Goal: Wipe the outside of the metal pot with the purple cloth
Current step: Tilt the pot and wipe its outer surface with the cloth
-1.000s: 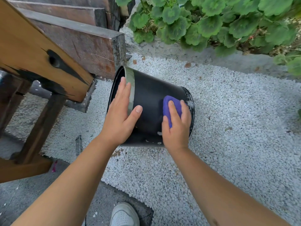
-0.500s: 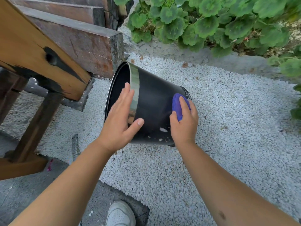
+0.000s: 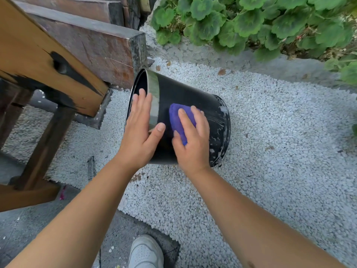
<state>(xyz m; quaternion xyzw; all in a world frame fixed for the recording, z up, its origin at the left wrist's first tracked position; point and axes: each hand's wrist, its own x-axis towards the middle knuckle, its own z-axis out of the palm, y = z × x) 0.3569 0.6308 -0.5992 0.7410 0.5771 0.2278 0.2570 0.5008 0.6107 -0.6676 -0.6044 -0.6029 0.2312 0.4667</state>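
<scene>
While the black metal pot (image 3: 185,101) lay tipped on its side on the white gravel (image 3: 280,142), mouth facing the wooden bench (image 3: 38,60), the left hand (image 3: 139,136) was spread flat over the shiny rim band, fingers open, just bracing it. The right hand (image 3: 193,140) had the purple cloth (image 3: 176,120) pressed against the pot's side wall, fingers curled over it. A white sneaker (image 3: 145,252) poked in at the bottom.

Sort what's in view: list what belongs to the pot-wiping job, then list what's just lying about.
Part of the job:
metal pot, tipped on its side on the gravel
purple cloth, pressed to the pot's wall
right hand, on the cloth
left hand, steadying the rim end

Just lying about:
wooden bench
leafy plants
white shoe
</scene>
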